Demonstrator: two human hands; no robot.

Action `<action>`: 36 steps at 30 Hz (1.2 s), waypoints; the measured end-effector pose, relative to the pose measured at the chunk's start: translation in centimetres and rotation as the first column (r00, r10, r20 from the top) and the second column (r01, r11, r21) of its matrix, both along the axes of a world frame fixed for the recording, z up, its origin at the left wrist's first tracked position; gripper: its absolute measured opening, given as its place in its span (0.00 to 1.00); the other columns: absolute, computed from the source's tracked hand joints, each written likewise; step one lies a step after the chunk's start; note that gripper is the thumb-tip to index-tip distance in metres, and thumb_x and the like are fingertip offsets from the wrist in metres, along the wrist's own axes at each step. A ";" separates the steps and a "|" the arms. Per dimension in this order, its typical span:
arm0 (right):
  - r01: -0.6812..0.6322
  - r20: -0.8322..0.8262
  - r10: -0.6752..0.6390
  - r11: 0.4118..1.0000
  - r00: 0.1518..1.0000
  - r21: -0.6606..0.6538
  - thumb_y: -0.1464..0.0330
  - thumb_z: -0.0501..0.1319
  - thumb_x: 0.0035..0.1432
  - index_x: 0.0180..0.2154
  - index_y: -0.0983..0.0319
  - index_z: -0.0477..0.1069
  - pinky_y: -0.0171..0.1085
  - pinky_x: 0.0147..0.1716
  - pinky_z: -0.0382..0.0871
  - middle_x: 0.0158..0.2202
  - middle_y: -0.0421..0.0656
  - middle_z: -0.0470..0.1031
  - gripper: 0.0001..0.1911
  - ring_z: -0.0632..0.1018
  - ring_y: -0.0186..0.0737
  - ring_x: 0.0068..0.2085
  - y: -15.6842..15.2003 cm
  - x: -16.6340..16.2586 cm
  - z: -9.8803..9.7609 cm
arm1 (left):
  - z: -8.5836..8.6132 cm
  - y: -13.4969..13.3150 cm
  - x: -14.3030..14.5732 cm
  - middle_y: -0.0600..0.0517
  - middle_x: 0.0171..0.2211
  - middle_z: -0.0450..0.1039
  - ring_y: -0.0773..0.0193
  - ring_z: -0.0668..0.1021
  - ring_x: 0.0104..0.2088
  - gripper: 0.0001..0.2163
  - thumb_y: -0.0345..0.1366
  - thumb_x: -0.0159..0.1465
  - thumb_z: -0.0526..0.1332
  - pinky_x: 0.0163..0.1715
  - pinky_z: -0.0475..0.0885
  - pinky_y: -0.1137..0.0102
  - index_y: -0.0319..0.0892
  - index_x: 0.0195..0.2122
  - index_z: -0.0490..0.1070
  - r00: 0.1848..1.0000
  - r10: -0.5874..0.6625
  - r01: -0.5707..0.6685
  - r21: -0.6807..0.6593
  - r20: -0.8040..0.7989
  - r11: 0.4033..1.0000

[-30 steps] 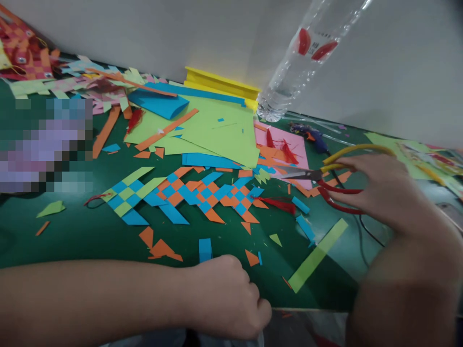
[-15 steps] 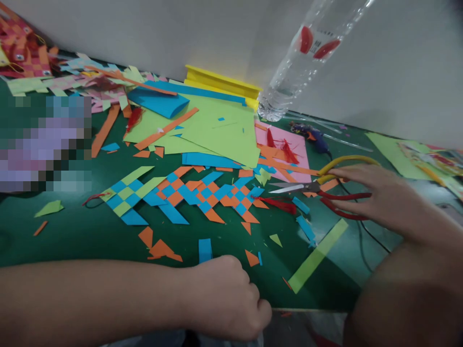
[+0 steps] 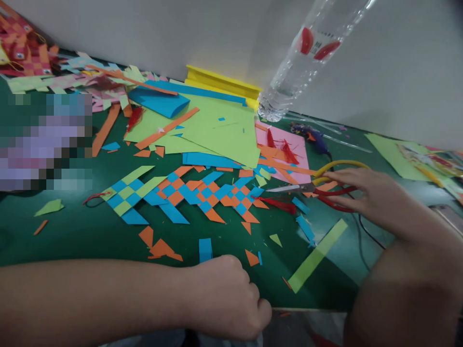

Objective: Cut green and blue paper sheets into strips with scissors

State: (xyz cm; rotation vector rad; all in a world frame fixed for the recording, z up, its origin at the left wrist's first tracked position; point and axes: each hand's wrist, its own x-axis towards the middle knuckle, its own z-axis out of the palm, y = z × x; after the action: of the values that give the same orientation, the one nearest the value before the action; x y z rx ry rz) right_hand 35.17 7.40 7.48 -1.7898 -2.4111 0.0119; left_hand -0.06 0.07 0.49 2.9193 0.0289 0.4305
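Lying flat across the middle of the green surface (image 3: 119, 243), the woven paper piece (image 3: 206, 193) looks largely put together: a red cord (image 3: 100, 195) at its left end, checkered sections along it, a red tassel (image 3: 277, 204) at its right; whether anything is left to trim, I cannot tell. Below it, the left hand (image 3: 227, 299) is curled into a fist at the front edge, any contents hidden. Near the tassel, the right hand (image 3: 376, 197) pinches the handles of the scissors (image 3: 307, 187), blades almost together. Around these, from the left, come a blurred purple thing (image 3: 43, 142), orange scraps (image 3: 162, 248), green sheets (image 3: 220, 137), a tilted bottle (image 3: 289, 67), a glue gun (image 3: 314, 137) and a green strip (image 3: 318, 255). Loose scraps crowd the woven piece; the glue gun's cord (image 3: 372, 235) runs beneath the right hand.
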 end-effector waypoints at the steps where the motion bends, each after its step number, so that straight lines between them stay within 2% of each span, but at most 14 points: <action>1: 0.006 0.014 -0.005 1.000 1.000 -0.012 0.53 0.61 0.54 0.42 0.59 0.80 0.55 0.46 0.75 0.47 0.53 0.84 0.21 0.82 0.59 0.46 0.0 0.2 -0.1 | 0.0 0.0 0.0 0.57 0.15 0.66 0.66 0.69 0.14 0.12 0.35 0.56 0.71 0.10 0.52 0.67 0.42 0.23 0.67 1.000 0.000 0.000 -0.001 -0.003 1.000; 3: 0.027 0.043 -0.027 1.000 0.999 0.001 0.52 0.60 0.55 0.43 0.59 0.80 0.57 0.46 0.74 0.48 0.53 0.83 0.22 0.82 0.60 0.48 -0.1 0.7 -0.3 | 0.0 0.0 0.0 0.57 0.15 0.66 0.66 0.69 0.14 0.12 0.35 0.56 0.71 0.10 0.52 0.66 0.42 0.23 0.67 1.000 -0.001 0.001 -0.003 -0.012 1.000; 10: 0.026 0.070 -0.042 0.977 0.997 0.212 0.44 0.54 0.60 0.47 0.58 0.79 0.61 0.46 0.73 0.46 0.55 0.82 0.30 0.81 0.64 0.49 -0.3 1.0 -0.8 | -0.3 -0.1 -0.1 0.57 0.15 0.65 0.66 0.69 0.14 0.13 0.35 0.55 0.71 0.10 0.52 0.67 0.42 0.23 0.66 1.000 0.004 -0.004 0.000 0.012 1.000; 15: 0.038 0.076 -0.066 0.945 0.995 0.325 0.48 0.54 0.62 0.49 0.61 0.77 0.63 0.48 0.72 0.46 0.57 0.82 0.28 0.80 0.66 0.50 -0.3 -0.2 -0.2 | -0.3 -0.1 -0.1 0.57 0.16 0.67 0.66 0.70 0.15 0.12 0.35 0.56 0.71 0.10 0.52 0.67 0.41 0.24 0.67 1.000 -0.001 0.001 -0.009 0.005 1.000; 18: 0.056 0.082 -0.098 0.912 0.992 0.406 0.52 0.56 0.61 0.49 0.62 0.77 0.62 0.48 0.71 0.46 0.58 0.82 0.25 0.80 0.66 0.49 -0.3 -1.0 0.0 | -0.2 0.0 -0.1 0.57 0.16 0.66 0.66 0.70 0.15 0.12 0.34 0.56 0.70 0.10 0.51 0.67 0.41 0.24 0.67 1.000 -0.001 0.002 -0.008 0.003 1.000; 21: 0.141 0.049 -0.189 0.860 0.981 0.491 0.55 0.57 0.59 0.50 0.59 0.75 0.61 0.48 0.71 0.46 0.55 0.80 0.23 0.79 0.64 0.50 -0.2 -1.8 0.2 | -0.2 0.0 0.0 0.57 0.15 0.66 0.66 0.70 0.14 0.12 0.35 0.56 0.71 0.10 0.51 0.68 0.41 0.23 0.66 1.000 -0.007 0.007 -0.006 -0.002 1.000; 24: 0.230 -0.017 -0.265 0.800 0.964 0.554 0.57 0.60 0.56 0.50 0.60 0.74 0.57 0.44 0.72 0.43 0.54 0.78 0.23 0.79 0.60 0.45 0.0 -2.8 0.2 | -0.2 0.0 0.1 0.57 0.16 0.66 0.66 0.70 0.14 0.12 0.35 0.56 0.71 0.10 0.52 0.67 0.41 0.23 0.67 1.000 -0.004 0.004 -0.006 -0.001 1.000; 28: 0.301 -0.091 -0.307 0.757 0.947 0.580 0.59 0.63 0.52 0.48 0.60 0.73 0.54 0.41 0.73 0.38 0.49 0.74 0.22 0.78 0.55 0.41 0.2 -4.1 0.0 | -0.3 -0.1 0.0 0.57 0.16 0.66 0.66 0.70 0.14 0.13 0.35 0.55 0.71 0.10 0.53 0.67 0.42 0.23 0.67 1.000 0.006 -0.006 -0.004 0.023 1.000; 36: 0.241 -0.104 -0.222 0.782 0.969 0.575 0.58 0.64 0.53 0.43 0.57 0.70 0.52 0.42 0.71 0.38 0.48 0.74 0.16 0.77 0.53 0.39 0.6 -6.6 -1.1 | -0.3 -0.1 0.1 0.57 0.15 0.65 0.66 0.70 0.14 0.13 0.34 0.55 0.71 0.10 0.53 0.68 0.42 0.23 0.65 1.000 0.003 -0.003 0.003 0.008 1.000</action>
State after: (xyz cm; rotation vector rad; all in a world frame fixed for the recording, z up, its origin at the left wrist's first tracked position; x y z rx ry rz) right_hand 28.62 8.03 6.39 -1.7280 -1.8501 -0.6531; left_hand 0.05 -0.04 0.20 2.9204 0.0313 0.4434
